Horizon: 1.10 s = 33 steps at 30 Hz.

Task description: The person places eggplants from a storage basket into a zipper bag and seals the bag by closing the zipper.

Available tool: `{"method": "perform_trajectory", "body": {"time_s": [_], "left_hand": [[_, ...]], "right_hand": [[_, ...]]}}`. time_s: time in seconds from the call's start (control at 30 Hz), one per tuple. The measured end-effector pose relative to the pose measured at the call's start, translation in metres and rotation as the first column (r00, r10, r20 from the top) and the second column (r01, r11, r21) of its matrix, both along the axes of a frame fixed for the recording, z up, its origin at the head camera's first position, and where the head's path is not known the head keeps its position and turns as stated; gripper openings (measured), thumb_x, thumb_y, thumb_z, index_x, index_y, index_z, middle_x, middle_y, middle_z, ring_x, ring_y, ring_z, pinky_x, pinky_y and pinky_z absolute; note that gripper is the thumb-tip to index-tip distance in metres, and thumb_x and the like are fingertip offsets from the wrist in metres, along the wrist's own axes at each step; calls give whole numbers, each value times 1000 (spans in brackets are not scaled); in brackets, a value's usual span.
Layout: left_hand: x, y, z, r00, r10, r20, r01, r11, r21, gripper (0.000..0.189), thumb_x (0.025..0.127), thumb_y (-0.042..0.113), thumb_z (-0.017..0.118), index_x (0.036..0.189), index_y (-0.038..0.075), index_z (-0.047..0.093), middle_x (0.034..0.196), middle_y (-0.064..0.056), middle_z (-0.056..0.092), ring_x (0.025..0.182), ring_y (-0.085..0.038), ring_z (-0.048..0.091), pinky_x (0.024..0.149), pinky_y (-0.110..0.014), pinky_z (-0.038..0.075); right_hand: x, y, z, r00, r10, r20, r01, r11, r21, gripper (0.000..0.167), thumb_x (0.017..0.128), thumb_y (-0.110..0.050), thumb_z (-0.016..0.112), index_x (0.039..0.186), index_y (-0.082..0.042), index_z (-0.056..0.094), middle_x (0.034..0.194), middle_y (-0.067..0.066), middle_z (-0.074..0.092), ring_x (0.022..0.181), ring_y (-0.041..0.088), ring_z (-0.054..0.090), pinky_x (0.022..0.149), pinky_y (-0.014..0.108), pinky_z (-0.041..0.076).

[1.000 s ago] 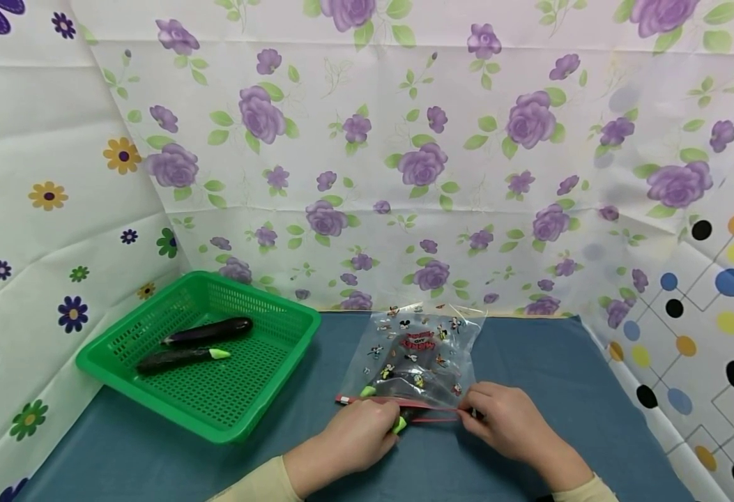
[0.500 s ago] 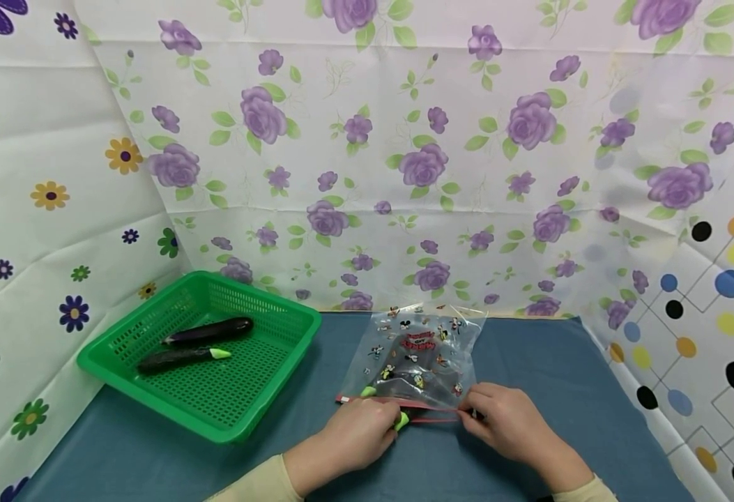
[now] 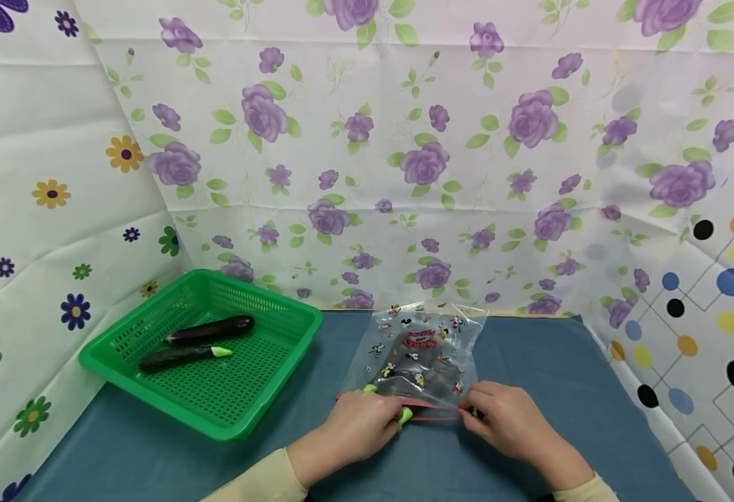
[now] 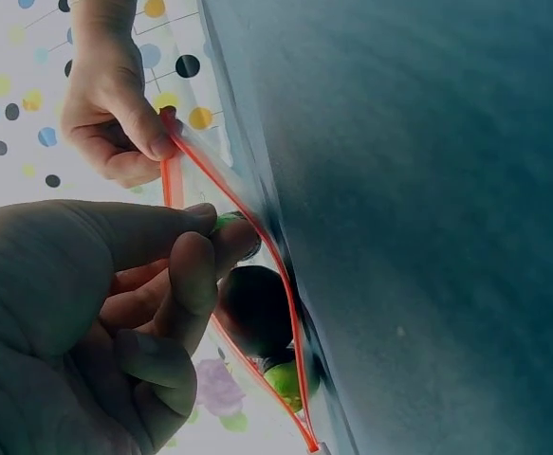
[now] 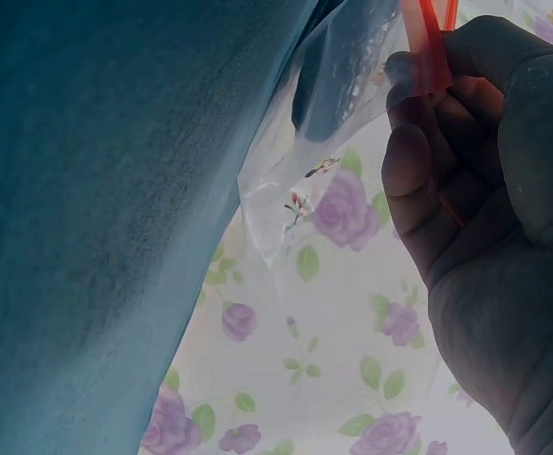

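A clear zip bag with cartoon prints lies on the cloth, its red-edged mouth towards me and spread apart. My left hand is at that mouth, thumb and fingers pinching the light green stem end of a dark eggplant; the fingers hide much of it. In the left wrist view, another dark eggplant sits inside the bag, near a second green end. My right hand pinches the right end of the red zip strip between thumb and curled fingers.
On the left stands a green plastic basket holding a shiny dark eggplant and a dark one with a light green end. Blue cloth covers the table. Flowered sheets hang behind and at the sides.
My left hand has shifted slightly forward and to the right, and the eggplant's green end with it, closer into the bag mouth. The right hand holds its place.
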<state>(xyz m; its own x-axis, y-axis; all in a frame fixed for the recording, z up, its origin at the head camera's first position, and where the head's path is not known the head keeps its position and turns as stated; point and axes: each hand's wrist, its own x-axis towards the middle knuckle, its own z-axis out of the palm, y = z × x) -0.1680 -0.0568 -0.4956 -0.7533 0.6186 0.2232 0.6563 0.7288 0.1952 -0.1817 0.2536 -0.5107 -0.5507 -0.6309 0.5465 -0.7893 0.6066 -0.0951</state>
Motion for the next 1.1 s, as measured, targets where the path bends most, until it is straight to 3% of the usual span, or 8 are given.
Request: {"method": "perform_trajectory", "body": {"time_s": [0.27,0.67,0.97,1.1], "left_hand": [[-2,2,-1,999,31,38,-31,1000,4,20,102,26,82,85,28,72,71,18,63,54,-2,47,45,-27,35],[-5,4,-3,999,34,-8,-34,999,5,23,101,29,82,81,29,72,67,20,59,54,-1,46,46,-27,34],[-8,6,-4,1000,13,6,-13,1000,16,9,103,29,81,96,29,86,77,18,73,59,0,53,46,-24,34],[-9,8,-4,1000,14,9,-15,1000,17,8,104,29,81,98,30,87,77,18,73,58,1,51,45,-23,34]], "right_hand": [[0,1,0,1000,-6,-11,6,1000,-3,25,86,-9,94,92,-27,76,89,-15,68,71,-5,54,57,18,44],[0,1,0,1000,-14,-23,14,1000,4,25,85,-10,94,91,-27,76,89,-15,68,71,-4,55,58,19,46],[-1,1,-1,1000,-9,-12,9,1000,0,25,86,-10,93,92,-28,77,89,-16,67,71,-6,52,57,18,43],[-1,1,-2,1000,-17,-15,17,1000,6,25,85,-11,94,92,-28,77,89,-17,67,72,-7,51,57,18,43]]}}
